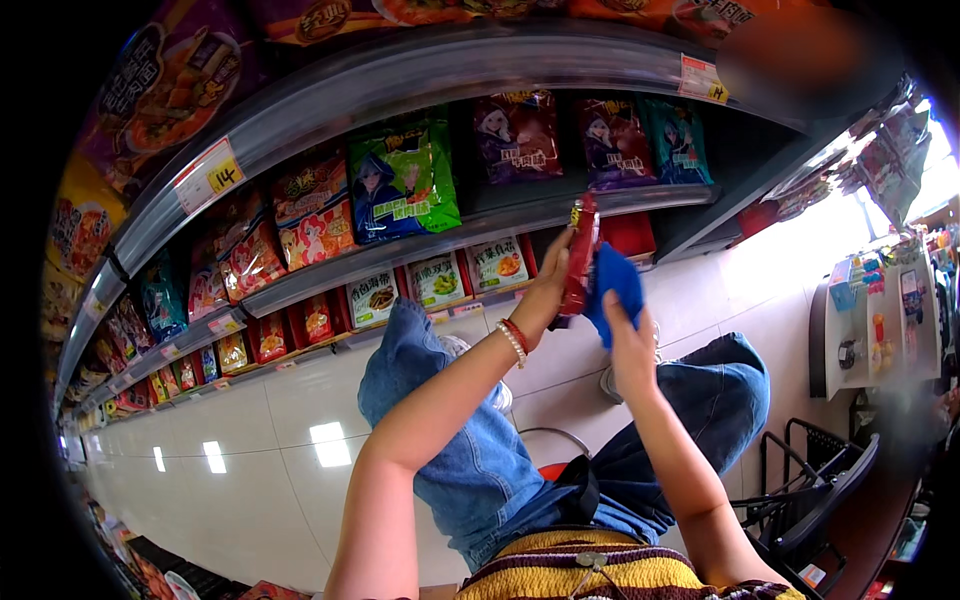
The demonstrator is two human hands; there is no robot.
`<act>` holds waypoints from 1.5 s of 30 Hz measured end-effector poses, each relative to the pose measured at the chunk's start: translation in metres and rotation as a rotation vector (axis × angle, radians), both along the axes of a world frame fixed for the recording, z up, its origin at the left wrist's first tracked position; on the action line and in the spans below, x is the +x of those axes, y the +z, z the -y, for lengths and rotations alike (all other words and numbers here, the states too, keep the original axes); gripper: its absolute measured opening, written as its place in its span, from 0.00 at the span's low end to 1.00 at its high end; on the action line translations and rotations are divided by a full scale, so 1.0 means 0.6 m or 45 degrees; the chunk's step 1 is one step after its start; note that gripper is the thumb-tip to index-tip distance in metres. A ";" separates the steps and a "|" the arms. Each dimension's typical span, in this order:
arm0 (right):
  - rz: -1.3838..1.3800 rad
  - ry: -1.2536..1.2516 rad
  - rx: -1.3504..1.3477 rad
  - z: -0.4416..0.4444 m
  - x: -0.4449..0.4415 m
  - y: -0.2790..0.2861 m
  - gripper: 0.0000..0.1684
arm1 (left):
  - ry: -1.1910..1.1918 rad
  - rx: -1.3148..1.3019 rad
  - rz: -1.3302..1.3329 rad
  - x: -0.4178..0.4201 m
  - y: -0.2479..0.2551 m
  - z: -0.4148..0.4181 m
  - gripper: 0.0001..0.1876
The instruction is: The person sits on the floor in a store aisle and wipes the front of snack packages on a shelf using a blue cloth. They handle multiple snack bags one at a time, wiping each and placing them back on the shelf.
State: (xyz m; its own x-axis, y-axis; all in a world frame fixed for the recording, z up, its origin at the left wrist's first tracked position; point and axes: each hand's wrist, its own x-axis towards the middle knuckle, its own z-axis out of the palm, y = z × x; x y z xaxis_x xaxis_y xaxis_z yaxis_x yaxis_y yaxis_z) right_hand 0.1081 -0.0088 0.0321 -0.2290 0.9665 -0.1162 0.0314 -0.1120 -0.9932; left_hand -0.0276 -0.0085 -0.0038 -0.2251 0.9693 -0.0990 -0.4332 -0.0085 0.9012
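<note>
In my left hand (549,291) is a dark red snack bag (580,259), held upright and seen nearly edge-on. A folded blue cloth (618,286) hangs from the fingers of my right hand (632,346), right up against the bag's side. Beyond both hands is a shelf (517,214) of snack bags. Two purple-red bags (517,139) and a teal bag (681,142) stand at its right end. Further left are a green bag (405,180) and an orange bag (311,217).
Small packets (435,277) in red boxes fill the bottom shelf. Large noodle packs (180,82) sit above a shelf lip with price tags (210,176). My knees are bent over the tiled floor (300,420). At right are a black metal frame (810,480) and a display stand (877,330).
</note>
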 end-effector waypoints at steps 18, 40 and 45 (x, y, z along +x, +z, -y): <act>0.354 0.089 0.917 -0.023 -0.056 -0.007 0.35 | -0.344 0.013 1.127 -0.015 -0.017 0.022 0.27; 0.119 -0.220 0.033 0.063 0.040 -0.129 0.18 | 0.256 -0.334 0.289 0.040 -0.111 0.001 0.33; -0.027 -0.307 -0.503 0.022 0.044 -0.134 0.18 | 0.401 -0.380 -0.117 0.039 -0.166 -0.006 0.26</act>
